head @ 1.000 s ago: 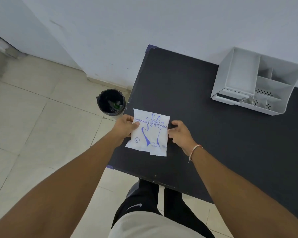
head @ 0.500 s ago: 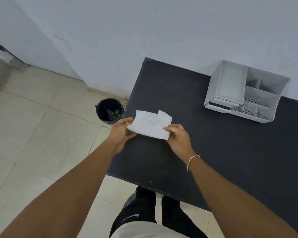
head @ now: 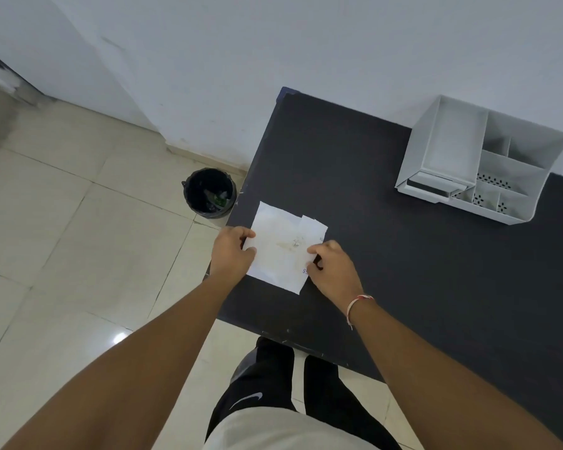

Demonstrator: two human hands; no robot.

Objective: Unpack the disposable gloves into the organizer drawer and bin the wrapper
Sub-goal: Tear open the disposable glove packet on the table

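Note:
A white pack of disposable gloves (head: 281,250) is held over the near-left corner of the dark table (head: 403,271), its plain back side facing up. My left hand (head: 231,253) pinches its left edge. My right hand (head: 333,271) grips its right edge, where a bit of blue print shows. The white organizer (head: 481,164) stands at the far right of the table against the wall, with a small drawer at its front-left bottom. A black bin (head: 210,193) sits on the floor just left of the table.
A white wall runs behind the table. The floor left of the table is pale tile. My legs in black trousers stand at the table's near edge. The bin holds some scraps.
The pack was printed side up a second ago; both hands lifted and flipped it, and its blank back now faces up.

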